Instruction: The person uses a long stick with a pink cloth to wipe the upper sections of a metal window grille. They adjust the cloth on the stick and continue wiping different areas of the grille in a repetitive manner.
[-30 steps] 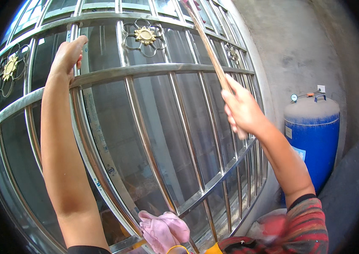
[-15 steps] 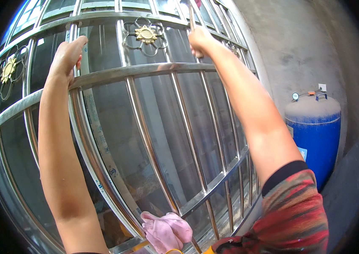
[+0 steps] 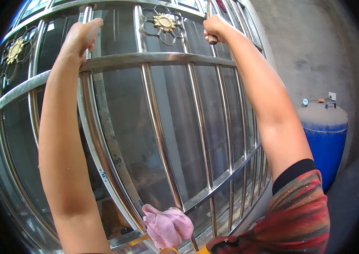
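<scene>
Raised high, left grip (image 3: 81, 37) and right grip (image 3: 216, 28) curl closed.

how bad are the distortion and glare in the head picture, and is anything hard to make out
Head view: strong fisheye bend, the steel grille bowing and the corners going black; head view: pale glints along its bars, bright light at the top left; head view: the glass behind looks dim and hazy, so what lies beyond is mostly hard to tell.

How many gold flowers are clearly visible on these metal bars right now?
2: one gold flower right of the left hand, the other gold flower left of it. Others may be hidden behind the right arm.
</scene>
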Available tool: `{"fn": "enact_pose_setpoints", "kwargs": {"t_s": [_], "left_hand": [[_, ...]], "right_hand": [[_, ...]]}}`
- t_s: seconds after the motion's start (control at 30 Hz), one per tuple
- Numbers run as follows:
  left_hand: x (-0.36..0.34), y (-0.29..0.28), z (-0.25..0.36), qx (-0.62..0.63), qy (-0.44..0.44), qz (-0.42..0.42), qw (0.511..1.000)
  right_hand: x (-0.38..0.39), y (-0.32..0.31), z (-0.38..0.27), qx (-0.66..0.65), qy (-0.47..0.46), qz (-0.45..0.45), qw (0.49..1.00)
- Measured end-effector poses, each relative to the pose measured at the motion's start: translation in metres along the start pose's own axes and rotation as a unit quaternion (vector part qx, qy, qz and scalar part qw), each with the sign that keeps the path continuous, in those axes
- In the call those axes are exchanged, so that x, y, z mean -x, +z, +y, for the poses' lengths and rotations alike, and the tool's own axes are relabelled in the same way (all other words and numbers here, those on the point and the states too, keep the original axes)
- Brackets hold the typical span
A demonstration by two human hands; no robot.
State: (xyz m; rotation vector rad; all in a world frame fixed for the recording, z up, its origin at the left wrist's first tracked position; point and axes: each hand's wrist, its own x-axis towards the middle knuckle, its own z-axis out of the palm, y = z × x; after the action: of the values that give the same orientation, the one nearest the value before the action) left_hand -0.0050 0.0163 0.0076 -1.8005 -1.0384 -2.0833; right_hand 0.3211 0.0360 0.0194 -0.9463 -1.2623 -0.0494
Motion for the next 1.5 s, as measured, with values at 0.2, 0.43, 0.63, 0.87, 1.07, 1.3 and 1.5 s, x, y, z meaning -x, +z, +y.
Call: {"fn": "enact_pose_setpoints", "kwargs": {"t_s": [0.2,0.43,0.63,0.87,1.07,1.3,1.5], "left_hand": [[0.000,-0.001,-0.002,0.029,0.037,-0.013,0.999],[0.000,0.003,-0.001,0.016,0.030,0.019,0.999],[0.006,0.000,0.002,0.057,0.021,0.013,0.998],[0.012,-0.003,0.010,0.035,0.000,0.008,0.999],[0.018,-0.004,0.015,0.071,-0.006,0.005,0.997],[0.022,-0.004,0.017,0.058,-0.009,0.007,0.998],[0.019,-0.003,0.016,0.048,-0.004,0.013,0.999]], "right_hand": [[0.099,-0.017,0.016,-0.016,-0.006,-0.072,0.997],[0.226,-0.070,0.048,-0.158,0.000,-0.091,0.983],[0.275,-0.123,0.101,-0.253,0.042,-0.094,0.962],[0.329,-0.139,0.193,-0.328,0.055,-0.093,0.939],[0.383,-0.141,0.238,-0.425,0.067,-0.102,0.897],[0.406,-0.127,0.277,-0.537,0.067,-0.139,0.829],[0.381,-0.100,0.293,-0.267,0.177,-0.074,0.944]]}}
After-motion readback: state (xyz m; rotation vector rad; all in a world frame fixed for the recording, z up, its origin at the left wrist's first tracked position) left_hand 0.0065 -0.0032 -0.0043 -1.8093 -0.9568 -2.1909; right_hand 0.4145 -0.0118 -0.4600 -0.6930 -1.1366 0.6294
